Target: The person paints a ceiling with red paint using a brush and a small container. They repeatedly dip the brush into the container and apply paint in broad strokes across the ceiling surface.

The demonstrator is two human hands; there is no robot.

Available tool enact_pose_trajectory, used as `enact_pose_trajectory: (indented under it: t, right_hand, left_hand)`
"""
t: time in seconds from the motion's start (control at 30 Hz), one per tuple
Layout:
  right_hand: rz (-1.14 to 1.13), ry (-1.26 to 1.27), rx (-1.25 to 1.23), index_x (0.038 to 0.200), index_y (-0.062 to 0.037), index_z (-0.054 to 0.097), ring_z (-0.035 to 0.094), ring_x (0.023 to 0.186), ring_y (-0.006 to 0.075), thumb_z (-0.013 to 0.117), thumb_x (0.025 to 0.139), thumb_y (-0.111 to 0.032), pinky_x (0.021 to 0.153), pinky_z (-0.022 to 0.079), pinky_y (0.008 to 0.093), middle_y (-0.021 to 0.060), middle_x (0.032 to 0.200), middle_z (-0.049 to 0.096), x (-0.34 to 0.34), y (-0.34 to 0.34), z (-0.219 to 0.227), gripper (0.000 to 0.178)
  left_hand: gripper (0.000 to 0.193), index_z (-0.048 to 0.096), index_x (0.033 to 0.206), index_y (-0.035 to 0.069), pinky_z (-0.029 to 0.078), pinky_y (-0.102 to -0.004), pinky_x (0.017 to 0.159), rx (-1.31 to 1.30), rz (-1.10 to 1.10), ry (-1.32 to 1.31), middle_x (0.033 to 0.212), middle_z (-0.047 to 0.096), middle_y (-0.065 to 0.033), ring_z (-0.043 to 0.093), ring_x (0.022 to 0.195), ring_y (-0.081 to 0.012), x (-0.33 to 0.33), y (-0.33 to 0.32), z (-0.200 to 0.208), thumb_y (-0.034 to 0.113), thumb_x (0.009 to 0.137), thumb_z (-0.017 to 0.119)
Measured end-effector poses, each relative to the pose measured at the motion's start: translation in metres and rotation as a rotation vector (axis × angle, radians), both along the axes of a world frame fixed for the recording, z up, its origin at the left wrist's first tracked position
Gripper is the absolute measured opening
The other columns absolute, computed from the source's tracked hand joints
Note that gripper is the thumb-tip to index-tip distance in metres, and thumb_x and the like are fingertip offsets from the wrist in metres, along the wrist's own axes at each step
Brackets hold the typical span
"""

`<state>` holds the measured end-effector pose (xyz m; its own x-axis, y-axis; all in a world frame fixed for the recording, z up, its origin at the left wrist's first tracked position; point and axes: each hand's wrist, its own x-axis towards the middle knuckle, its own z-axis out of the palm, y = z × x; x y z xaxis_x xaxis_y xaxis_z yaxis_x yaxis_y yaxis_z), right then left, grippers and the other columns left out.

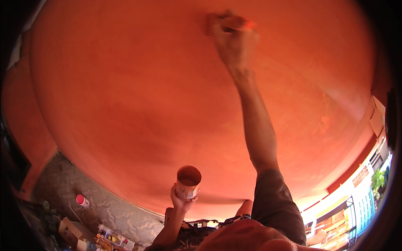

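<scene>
An orange-red wall (125, 104) fills most of the head view. My right arm stretches up to it, and my right hand (236, 42) is closed around what looks like a paintbrush (243, 23), smeared by motion, with its dark red end against the wall. Low in the middle, my left hand (182, 203) grips an open cylindrical paint can (187, 191) from below and the side. The can is upright with its mouth facing up. Its inside looks reddish brown; how full it is I cannot tell.
At the lower left, a red-topped white tub (82, 201) stands on the grey floor (113, 215). Near it are an open cardboard box (71, 232) and a tray of small items (114, 237). Blue slatted panels (364, 209) show in bright light at the far right.
</scene>
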<state>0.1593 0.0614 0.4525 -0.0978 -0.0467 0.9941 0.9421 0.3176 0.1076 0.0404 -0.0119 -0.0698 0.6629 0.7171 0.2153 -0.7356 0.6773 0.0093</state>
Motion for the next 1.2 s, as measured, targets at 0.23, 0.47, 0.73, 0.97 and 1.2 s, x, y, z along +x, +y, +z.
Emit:
enact_pose_trajectory:
  t: [0.23, 0.47, 0.73, 0.97, 1.2]
  right_hand:
    - [-0.107, 0.235, 0.210, 0.090, -0.0042, 0.071, 0.066, 0.076, 0.0103, 0.069, 0.092, -0.022, 0.069, 0.052, 0.0304, -0.0003, 0.077, 0.070, 0.097, -0.102, -0.010, 0.018]
    - [-0.602, 0.009, 0.260, 0.094, -0.0168, 0.066, 0.069, 0.071, 0.0314, 0.064, 0.090, -0.018, 0.058, 0.052, 0.0443, 0.0085, 0.085, 0.068, 0.061, -0.056, -0.005, 0.005]
    - [-0.111, -0.247, 0.076, 0.090, -0.0072, 0.062, 0.067, 0.065, 0.0344, 0.061, 0.086, -0.003, 0.051, 0.053, 0.0440, 0.0121, 0.079, 0.068, -0.052, 0.030, 0.005, 0.006]
    - [-0.027, -0.050, 0.172, 0.093, -0.0029, 0.070, 0.068, 0.057, 0.0229, 0.066, 0.091, -0.011, 0.059, 0.059, 0.0336, 0.0105, 0.071, 0.070, 0.010, 0.009, 0.005, 0.010]
    - [-0.299, 0.284, 0.288, 0.095, -0.0051, 0.073, 0.070, 0.076, 0.0139, 0.066, 0.094, -0.017, 0.067, 0.056, 0.0309, 0.0033, 0.081, 0.072, 0.090, -0.102, -0.015, 0.014]
  left_hand:
    - [0.059, 0.055, 0.135, 0.016, 0.050, -0.0364, 0.054, -0.003, -0.067, -0.032, 0.123, 0.061, -0.0154, 0.059, 0.103, -0.0361, 0.010, 0.006, -0.004, 0.058, 0.094, 0.050]
    - [0.059, 0.055, 0.134, 0.015, 0.050, -0.0352, 0.053, 0.004, -0.055, -0.004, 0.120, 0.062, -0.0149, 0.060, 0.101, -0.0361, 0.014, 0.007, 0.006, 0.058, 0.094, 0.049]
    - [0.058, 0.056, 0.133, 0.016, 0.048, -0.0346, 0.052, -0.035, 0.019, -0.011, 0.121, 0.062, -0.0139, 0.060, 0.098, -0.0372, 0.014, 0.010, -0.006, 0.058, 0.093, 0.050]
    - [0.058, 0.056, 0.134, 0.018, 0.049, -0.0354, 0.055, -0.015, -0.035, -0.030, 0.124, 0.061, -0.0123, 0.059, 0.103, -0.0371, 0.014, 0.015, -0.020, 0.059, 0.093, 0.049]
    - [0.060, 0.056, 0.134, 0.016, 0.050, -0.0369, 0.059, 0.015, -0.097, -0.058, 0.125, 0.062, -0.0134, 0.060, 0.103, -0.0358, 0.011, 0.015, -0.009, 0.059, 0.094, 0.048]
